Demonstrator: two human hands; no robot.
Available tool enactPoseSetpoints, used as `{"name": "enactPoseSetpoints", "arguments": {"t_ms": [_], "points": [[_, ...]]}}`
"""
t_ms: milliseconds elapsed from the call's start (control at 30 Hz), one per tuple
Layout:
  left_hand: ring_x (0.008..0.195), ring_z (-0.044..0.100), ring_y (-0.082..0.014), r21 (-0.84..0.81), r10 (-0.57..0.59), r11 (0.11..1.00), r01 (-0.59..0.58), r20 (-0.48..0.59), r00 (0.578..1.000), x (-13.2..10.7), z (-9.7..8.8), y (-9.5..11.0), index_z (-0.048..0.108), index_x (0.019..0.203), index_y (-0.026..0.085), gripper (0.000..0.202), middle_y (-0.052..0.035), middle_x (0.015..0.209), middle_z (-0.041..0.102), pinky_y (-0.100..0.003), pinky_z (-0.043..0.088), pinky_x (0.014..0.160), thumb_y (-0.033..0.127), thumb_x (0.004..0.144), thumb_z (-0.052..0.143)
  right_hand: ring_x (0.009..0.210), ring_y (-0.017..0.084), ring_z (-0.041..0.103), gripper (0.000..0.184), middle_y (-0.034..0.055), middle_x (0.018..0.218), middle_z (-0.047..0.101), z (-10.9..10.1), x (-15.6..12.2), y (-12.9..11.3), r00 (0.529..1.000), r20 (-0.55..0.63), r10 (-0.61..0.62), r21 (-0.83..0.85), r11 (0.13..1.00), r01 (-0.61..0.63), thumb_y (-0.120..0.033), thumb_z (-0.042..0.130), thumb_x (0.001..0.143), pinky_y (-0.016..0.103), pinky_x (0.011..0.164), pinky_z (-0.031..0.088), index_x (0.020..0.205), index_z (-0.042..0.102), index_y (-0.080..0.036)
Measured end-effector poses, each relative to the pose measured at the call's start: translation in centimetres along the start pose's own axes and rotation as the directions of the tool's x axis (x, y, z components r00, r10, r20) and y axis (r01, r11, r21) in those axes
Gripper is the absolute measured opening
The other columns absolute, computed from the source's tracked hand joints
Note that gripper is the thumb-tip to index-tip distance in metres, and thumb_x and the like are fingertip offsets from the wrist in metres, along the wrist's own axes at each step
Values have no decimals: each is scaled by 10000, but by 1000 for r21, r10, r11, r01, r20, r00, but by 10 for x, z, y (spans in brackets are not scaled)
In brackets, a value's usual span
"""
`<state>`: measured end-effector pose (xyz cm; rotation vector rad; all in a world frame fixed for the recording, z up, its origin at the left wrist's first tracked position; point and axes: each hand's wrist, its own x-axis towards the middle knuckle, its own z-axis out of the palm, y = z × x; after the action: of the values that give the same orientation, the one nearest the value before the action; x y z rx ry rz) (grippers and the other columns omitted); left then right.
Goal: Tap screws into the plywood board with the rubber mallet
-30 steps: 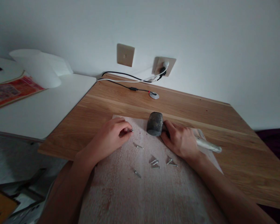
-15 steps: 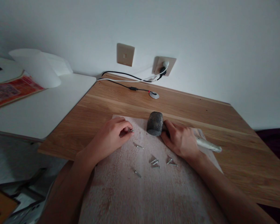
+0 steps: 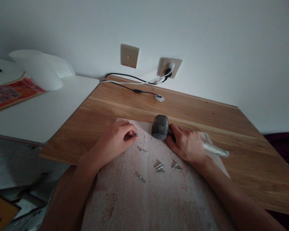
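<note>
Between the thumb and forefinger of my left hand (image 3: 118,136) a small metal screw (image 3: 136,134) is pinched, mostly hidden by the fingers. My right hand (image 3: 186,141) is wrapped round the handle of a mallet with a dark head (image 3: 160,127); the pale handle end (image 3: 215,149) sticks out to the right. Both hands rest over a whitish wooden board (image 3: 125,205). Loose screws lie on it: one (image 3: 144,150) near my left hand, one (image 3: 142,179) closer to me, a small cluster (image 3: 160,166) in the middle and a pair (image 3: 177,166) near my right wrist. Small dark holes show beyond them.
The board lies on a brown wooden table (image 3: 106,106). Black and white cables (image 3: 135,82) run along its back to a wall socket (image 3: 172,67), near a round grommet (image 3: 159,98). At left, a white table (image 3: 72,102) carries a white roll (image 3: 42,72).
Almost nothing differs. Both hands, the mallet and the loose screws keep their places; the tip of the screw in my left fingers looks very slightly turned.
</note>
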<state>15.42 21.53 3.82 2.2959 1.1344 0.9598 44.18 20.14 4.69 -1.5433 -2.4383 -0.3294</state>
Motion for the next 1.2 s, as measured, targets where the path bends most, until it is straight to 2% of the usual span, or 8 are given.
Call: {"name": "enactPoseSetpoints", "arguments": {"t_ms": [433,1200], "points": [[798,617,-150,-6,2,1000,-2,-8,1000,0,0,0,656,831,173,184,12,832,661,-285,464,722,30,864,766,536,166,537,200,55,735,703,1,0,1,999,-36,-19,-6,1000,19,-296,492,980,330,575,223,895,634,-184],[856,658,-166,-16,-11,1000,10,-45,999,1,-5,2,675,873,187,118,-3,881,703,-313,515,782,88,920,716,553,167,530,197,59,744,705,0,0,0,1000,-15,3,14,1000,-2,-305,472,971,328,586,241,884,613,-199]]}}
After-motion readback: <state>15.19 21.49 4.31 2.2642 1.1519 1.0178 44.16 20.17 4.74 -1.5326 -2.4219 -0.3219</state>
